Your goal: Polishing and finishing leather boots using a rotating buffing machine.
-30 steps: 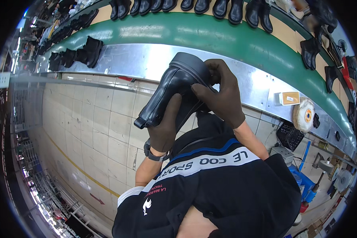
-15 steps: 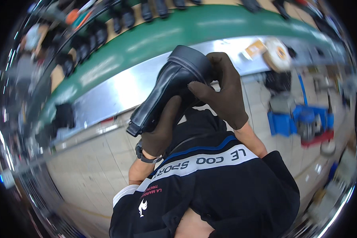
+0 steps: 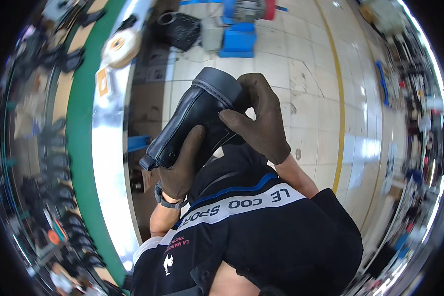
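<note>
A black leather boot [image 3: 186,116] is held tilted in front of my body, its chunky sole end up and its shaft pointing down to the left. My left hand [image 3: 185,163], in a brown glove, grips the shaft from below, its thumb lying along the leather. My right hand [image 3: 262,116], gloved alike, is closed round the sole end, thumb against the upper and fingers behind the sole. The fingertips of both hands are partly hidden by the boot.
A steel-edged bench [image 3: 111,172] with a green belt [image 3: 81,163] runs along my left. On it sit a roll of pale tape [image 3: 121,48] and a small box [image 3: 103,82]. Ahead stand a black bag [image 3: 180,32] and a blue machine [image 3: 238,39] on the tiled floor [image 3: 306,128].
My body has turned right, so the bench has swung from in front of me to my left. The boot stays in both hands with much the same grip.
</note>
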Demonstrator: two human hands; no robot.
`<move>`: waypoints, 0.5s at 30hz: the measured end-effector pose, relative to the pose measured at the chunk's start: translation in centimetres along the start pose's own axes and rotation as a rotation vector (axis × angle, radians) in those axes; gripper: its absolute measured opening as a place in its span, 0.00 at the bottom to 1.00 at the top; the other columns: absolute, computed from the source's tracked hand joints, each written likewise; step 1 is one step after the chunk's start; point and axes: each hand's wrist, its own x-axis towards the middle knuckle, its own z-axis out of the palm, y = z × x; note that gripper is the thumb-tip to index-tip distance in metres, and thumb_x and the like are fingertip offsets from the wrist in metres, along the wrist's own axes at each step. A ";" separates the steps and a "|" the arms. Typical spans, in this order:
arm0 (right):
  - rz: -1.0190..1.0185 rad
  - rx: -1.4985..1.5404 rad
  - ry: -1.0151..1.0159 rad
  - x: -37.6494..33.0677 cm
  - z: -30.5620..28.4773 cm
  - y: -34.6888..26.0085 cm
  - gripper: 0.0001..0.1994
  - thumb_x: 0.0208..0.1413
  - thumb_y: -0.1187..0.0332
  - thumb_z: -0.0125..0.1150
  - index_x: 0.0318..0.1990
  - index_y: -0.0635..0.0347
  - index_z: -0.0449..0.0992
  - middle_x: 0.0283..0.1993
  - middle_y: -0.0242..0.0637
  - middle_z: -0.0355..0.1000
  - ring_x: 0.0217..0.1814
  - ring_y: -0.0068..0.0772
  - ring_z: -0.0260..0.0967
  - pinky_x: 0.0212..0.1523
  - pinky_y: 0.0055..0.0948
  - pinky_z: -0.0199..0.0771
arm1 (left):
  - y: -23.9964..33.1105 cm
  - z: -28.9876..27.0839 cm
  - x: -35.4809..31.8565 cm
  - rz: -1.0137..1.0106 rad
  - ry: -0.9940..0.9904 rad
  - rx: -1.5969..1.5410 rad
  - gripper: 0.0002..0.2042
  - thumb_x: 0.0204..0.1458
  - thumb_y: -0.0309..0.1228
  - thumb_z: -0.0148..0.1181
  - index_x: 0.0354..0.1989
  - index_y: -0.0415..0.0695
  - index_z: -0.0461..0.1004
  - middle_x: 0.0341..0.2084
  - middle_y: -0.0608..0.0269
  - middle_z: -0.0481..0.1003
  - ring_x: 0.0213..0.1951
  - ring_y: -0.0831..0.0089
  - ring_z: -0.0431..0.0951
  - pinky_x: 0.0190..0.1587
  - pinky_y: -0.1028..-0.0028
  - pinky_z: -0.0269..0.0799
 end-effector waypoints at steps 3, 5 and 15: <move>0.006 -0.046 0.149 -0.8 -5.9 0.8 0.24 0.34 0.62 0.67 0.37 0.63 0.63 0.28 0.36 0.63 0.29 0.25 0.63 0.30 0.22 0.66 | -1.1 5.5 1.3 -0.051 -0.153 0.045 0.11 0.47 0.24 0.58 0.40 0.36 0.73 0.33 0.58 0.76 0.35 0.77 0.74 0.39 0.78 0.69; 0.012 -0.161 0.303 -1.0 -9.5 1.3 0.23 0.34 0.64 0.65 0.37 0.64 0.63 0.28 0.36 0.64 0.29 0.24 0.62 0.31 0.23 0.66 | -2.0 9.3 2.4 -0.054 -0.261 0.097 0.11 0.47 0.24 0.58 0.40 0.36 0.73 0.33 0.58 0.76 0.35 0.77 0.74 0.39 0.78 0.69; 0.044 -0.172 0.730 1.9 -28.2 4.2 0.24 0.32 0.64 0.67 0.37 0.65 0.63 0.28 0.38 0.65 0.29 0.25 0.64 0.30 0.23 0.67 | -6.5 29.8 10.3 -0.138 -0.671 0.100 0.12 0.47 0.24 0.58 0.42 0.37 0.72 0.35 0.61 0.74 0.36 0.76 0.73 0.40 0.77 0.68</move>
